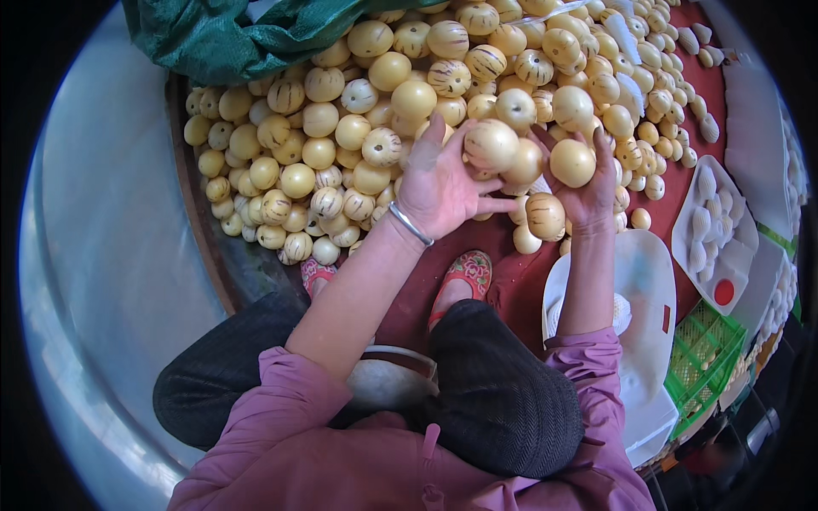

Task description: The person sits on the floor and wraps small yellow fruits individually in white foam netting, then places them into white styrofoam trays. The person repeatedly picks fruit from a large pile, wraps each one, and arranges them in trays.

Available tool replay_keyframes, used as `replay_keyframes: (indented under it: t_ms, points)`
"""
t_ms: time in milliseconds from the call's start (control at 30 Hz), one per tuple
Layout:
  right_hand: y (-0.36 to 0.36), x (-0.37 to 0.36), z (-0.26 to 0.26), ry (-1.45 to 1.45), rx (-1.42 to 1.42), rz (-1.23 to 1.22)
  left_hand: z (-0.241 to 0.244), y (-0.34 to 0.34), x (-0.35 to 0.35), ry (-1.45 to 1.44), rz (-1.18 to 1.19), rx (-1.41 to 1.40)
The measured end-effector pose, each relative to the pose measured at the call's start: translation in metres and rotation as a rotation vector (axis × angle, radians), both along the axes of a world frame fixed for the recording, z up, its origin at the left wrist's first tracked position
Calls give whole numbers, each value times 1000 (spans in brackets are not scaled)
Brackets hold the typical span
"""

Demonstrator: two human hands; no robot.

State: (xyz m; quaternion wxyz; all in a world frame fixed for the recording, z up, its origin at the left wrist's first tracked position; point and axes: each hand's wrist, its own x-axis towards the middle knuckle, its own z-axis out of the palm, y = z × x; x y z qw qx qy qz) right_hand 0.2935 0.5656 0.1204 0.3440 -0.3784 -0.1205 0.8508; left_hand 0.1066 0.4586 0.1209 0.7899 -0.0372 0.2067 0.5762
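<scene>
A large heap of round yellow fruits with purple stripes, which look like pepino melons (297, 181), lies before me. My left hand (447, 179), with a silver bangle at the wrist, is over the heap, palm up, its fingers spread around a pale striped fruit (491, 145) and against another beside it. My right hand (585, 172) holds a yellow fruit (572, 163) between thumb and fingers. Just below and between the hands is a darker striped fruit (545, 216); whether anything supports it is unclear.
A green woven sack (249, 45) overhangs the heap's top left. White containers (645, 281) stand at my right, one holding fruits in foam nets (706, 217). A green plastic crate (706, 361) is beyond. My feet rest on the red floor covering (409, 300), near the heap.
</scene>
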Motion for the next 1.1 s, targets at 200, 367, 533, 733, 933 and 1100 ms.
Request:
replay_keyframes:
  t_ms: [200,367,533,733,933,1100]
  points:
    - [33,10,47,-76,408,-246,49,47,-48,67,80,305]
    - [-58,52,-1,-357,77,106,-51,-123,-75,180,-697,-231]
    - [-150,18,-62,-492,-264,563,-105,-282,-25,326,-897,-1074]
    - [-161,-33,-126,-334,-473,542,-141,-271,-17,276,212,-1286]
    - [-164,-29,-126,-65,-516,427,-140,-275,-26,202,250,-1117]
    - [-162,-20,-138,52,-533,444,-141,-265,-39,13,323,-933]
